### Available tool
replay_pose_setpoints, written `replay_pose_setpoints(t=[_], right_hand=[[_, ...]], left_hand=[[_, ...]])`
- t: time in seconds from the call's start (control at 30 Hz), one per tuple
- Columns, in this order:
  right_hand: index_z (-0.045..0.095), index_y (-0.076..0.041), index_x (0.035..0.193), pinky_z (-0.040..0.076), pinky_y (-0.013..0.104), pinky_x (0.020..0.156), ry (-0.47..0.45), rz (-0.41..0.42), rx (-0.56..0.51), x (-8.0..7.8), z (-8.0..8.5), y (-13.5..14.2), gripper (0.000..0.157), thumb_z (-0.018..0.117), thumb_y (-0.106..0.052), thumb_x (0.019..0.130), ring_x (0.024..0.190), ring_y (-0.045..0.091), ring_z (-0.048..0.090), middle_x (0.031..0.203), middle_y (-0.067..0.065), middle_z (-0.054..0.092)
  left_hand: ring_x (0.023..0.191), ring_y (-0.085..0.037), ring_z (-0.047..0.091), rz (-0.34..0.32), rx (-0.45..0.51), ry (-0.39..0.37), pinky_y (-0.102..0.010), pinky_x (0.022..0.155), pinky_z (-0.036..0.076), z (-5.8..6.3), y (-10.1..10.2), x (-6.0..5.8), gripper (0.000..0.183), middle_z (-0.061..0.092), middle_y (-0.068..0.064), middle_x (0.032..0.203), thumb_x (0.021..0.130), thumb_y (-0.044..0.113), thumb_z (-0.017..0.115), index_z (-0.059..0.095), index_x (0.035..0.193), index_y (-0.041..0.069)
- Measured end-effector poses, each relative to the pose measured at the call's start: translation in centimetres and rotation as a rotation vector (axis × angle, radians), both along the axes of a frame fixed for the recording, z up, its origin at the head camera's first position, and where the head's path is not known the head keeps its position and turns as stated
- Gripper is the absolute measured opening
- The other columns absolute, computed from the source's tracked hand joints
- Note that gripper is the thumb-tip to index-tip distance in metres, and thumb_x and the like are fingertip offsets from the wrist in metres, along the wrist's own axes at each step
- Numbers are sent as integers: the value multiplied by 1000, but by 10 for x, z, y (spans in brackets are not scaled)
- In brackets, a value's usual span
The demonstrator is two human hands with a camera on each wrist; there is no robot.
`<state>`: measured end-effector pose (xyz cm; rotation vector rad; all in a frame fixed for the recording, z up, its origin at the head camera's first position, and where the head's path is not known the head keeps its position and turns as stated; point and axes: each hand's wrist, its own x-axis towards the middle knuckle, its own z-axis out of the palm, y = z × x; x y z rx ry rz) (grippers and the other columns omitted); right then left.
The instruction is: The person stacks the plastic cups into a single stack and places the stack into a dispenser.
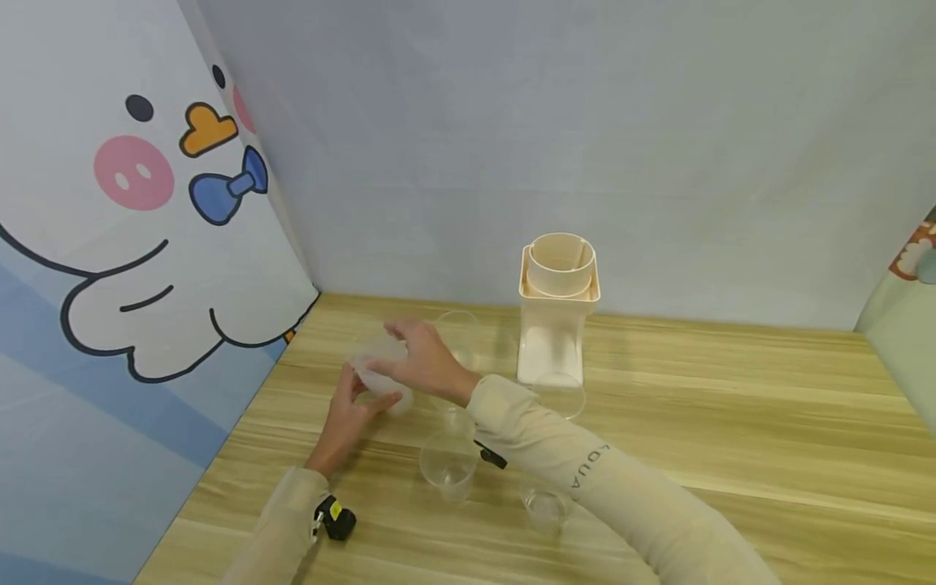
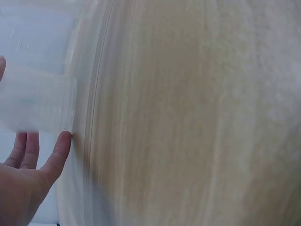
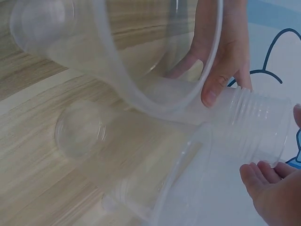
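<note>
A stack of clear plastic cups [image 1: 387,388], nested one in another, lies tilted between both hands at the table's left side. My left hand [image 1: 349,418] holds the stack from the near side, thumb and fingers around its wall. In the right wrist view the ridged rims of the stack [image 3: 256,122] show beside the left hand [image 3: 223,56]. My right hand [image 1: 431,361] reaches across to the rim end and grips it between thumb and fingertips. The left wrist view shows the cup wall [image 2: 37,101] above the left hand's fingers [image 2: 59,150].
Single clear cups stand on the wood-grain table [image 1: 731,406]: one near cup [image 1: 448,463], another by the right forearm [image 1: 544,508], others farther back. A cream-coloured holder with a round tube on top [image 1: 559,313] stands by the back wall. A cartoon-printed cloth [image 1: 132,244] hangs at left.
</note>
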<state>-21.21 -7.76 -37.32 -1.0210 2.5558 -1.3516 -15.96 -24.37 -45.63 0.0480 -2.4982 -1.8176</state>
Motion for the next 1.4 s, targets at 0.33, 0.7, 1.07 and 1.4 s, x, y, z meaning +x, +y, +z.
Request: replay_pose_setpoints(t=[0.33, 0.7, 1.07, 1.4], right_hand=[[51, 9, 129, 42, 35, 98, -5, -31, 125, 0, -4, -2, 59, 73, -24, 85, 122, 29, 49, 130, 19, 54], [55, 9, 125, 48, 33, 90, 26, -22, 142, -1, 1, 0, 57, 75, -23, 83, 113, 28, 57, 125, 20, 58], [51, 8, 129, 44, 32, 95, 17, 36, 261, -1, 7, 6, 62, 75, -25, 83, 117, 27, 53, 130, 18, 54], [53, 1, 130, 39, 37, 101, 4, 80, 233, 6, 19, 24, 61, 75, -28, 81, 124, 27, 48, 134, 13, 53]], left_hand=[[121, -24, 42, 3, -25, 20, -49, 100, 32, -21, -7, -8, 78, 43, -3, 137, 80, 36, 76, 29, 141, 24], [122, -31, 40, -25, -7, 23, -54, 101, 31, 4, 0, 1, 79, 41, -13, 140, 84, 22, 74, 25, 145, 13], [119, -25, 42, 5, -29, 35, -51, 99, 32, -25, -8, -8, 80, 45, -4, 135, 80, 38, 75, 27, 143, 24], [120, -25, 42, 9, -18, 33, -51, 99, 32, -23, -8, -7, 82, 44, -5, 136, 80, 37, 76, 26, 144, 25]])
